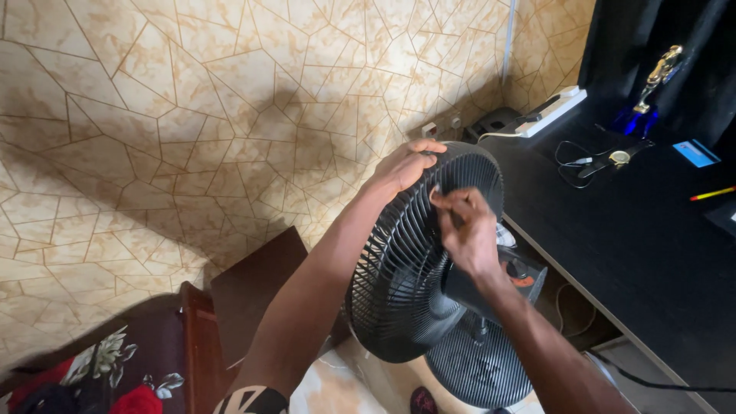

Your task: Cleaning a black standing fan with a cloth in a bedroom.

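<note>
A black standing fan (406, 268) with a round wire grille fills the middle of the head view, seen from behind, its motor housing (491, 287) below my right wrist. My left hand (402, 165) grips the top rim of the grille, fingers curled over the edge. Against the rear grille near the top, my right hand (464, 230) pinches something at the bars with its fingertips; what it pinches is too small to tell. The fan's round base (479, 368) shows below.
A black desk (636, 253) runs along the right, carrying a watch (617, 159), a white power strip (548, 111), a gold trophy (659, 73) on a blue base and a pencil (713, 193). A dark wooden bedframe (245, 287) stands against the stone-patterned wall at lower left.
</note>
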